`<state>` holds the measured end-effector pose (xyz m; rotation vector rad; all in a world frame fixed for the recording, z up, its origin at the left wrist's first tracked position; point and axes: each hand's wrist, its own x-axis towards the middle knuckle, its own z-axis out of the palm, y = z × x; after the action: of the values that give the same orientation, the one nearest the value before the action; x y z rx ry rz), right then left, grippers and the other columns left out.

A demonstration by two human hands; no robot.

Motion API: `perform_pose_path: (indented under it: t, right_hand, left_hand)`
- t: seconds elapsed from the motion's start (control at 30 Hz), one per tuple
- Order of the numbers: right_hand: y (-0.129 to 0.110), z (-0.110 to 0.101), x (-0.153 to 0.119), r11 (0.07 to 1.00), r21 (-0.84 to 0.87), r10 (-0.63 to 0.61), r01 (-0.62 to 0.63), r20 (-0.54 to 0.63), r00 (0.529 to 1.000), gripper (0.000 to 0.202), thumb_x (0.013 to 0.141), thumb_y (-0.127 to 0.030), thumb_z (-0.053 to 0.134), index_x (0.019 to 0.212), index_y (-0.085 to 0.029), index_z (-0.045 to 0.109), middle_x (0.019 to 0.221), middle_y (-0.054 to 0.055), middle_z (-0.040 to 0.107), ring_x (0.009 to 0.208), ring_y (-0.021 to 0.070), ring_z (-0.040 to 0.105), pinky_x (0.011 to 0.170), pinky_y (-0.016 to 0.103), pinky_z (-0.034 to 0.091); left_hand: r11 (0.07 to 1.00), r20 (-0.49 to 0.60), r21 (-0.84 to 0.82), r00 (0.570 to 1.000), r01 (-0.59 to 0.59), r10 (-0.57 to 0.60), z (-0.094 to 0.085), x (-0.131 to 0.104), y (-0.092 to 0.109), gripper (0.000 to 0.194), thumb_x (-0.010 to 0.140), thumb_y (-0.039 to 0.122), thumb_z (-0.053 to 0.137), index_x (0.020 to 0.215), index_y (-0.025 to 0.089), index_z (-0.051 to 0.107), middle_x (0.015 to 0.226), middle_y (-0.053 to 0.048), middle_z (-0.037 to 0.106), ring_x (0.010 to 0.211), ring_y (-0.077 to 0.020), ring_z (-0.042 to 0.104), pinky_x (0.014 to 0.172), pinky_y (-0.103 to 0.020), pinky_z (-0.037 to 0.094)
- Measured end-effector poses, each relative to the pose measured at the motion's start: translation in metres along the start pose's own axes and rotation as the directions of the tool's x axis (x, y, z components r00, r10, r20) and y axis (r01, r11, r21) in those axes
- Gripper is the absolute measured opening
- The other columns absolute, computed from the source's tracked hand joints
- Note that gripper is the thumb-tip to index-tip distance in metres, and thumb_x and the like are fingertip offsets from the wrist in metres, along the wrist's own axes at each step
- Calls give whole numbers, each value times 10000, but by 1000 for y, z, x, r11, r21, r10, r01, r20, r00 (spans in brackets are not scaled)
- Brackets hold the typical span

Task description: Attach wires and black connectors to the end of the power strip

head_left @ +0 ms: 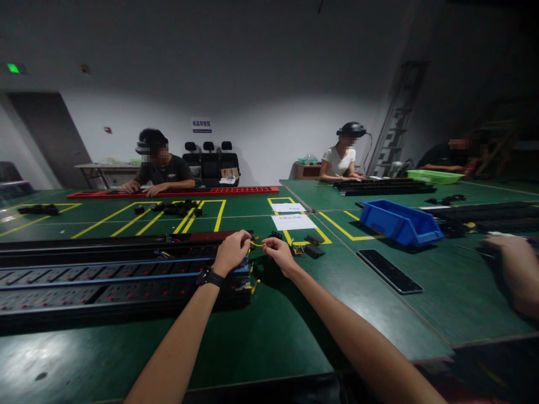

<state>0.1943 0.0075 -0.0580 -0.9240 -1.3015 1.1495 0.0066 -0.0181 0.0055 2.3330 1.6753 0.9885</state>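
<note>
A short yellow wire [257,244] stretches between my two hands at the right end of some long black strip housings [126,292]. My left hand [231,252], with a watch on its wrist, pinches the wire's left part and rests over the housings' end. The wire's other end is between the thumb and fingers of my right hand [279,255], above the green table. Red dots and blue edges run along the housings. More yellow wire ends [255,285] stick out below my left hand. Small black parts [315,247] lie just right of my right hand.
A dark tablet-like slab [389,271] and a blue bin [398,221] are to the right. Paper sheets [292,221] lie ahead. Another person's hand [511,252] reaches in at the right edge. Across the table, people work by a red rail [177,192] and black strips [383,187].
</note>
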Motion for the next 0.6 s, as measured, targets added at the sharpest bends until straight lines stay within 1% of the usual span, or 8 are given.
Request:
perform_pose_path:
  t: [0.17,0.3,0.43,0.53,0.6]
  right_hand:
    - [0,0,-1,1000,-4,-6,6,-3,1000,270,640,-288,686,888,-183,679,722,-10,637,618,131,523,564,258,379]
    - [-1,0,-1,1000,-28,1,-1,-10,1000,274,633,-292,668,890,-196,677,724,-6,630,625,145,540,558,266,391]
    - [-6,1,-2,998,4,65,-65,-37,997,299,638,-341,662,906,-207,664,772,14,653,637,159,567,535,265,394]
    - [-11,1,-3,991,62,118,-115,-49,992,302,681,-398,639,912,-204,647,809,25,670,622,146,559,517,249,377]
    - [-12,2,-4,990,66,131,-127,-48,990,318,718,-463,626,882,-191,644,774,23,656,594,134,535,500,239,353]
  left_hand:
    - [1000,14,7,1000,-4,3,-1,-1,1,182,927,335,545,1024,251,675,1019,-37,750,929,-199,687,802,-285,504]
    - [1000,38,19,999,8,-9,-2,-2,3,164,925,325,563,1023,255,675,1022,-34,752,911,-198,688,788,-286,505]
    - [1000,47,6,999,-16,16,-3,-1,5,148,925,290,568,1022,255,674,1026,-34,750,938,-196,686,823,-289,506]
    - [999,28,-6,999,-46,46,-3,-1,4,139,931,285,561,1012,257,671,1018,-30,746,936,-193,684,825,-289,504]
    - [998,16,-7,998,-60,60,-3,-2,4,142,937,295,553,1007,255,671,1009,-31,743,917,-191,681,806,-286,504]
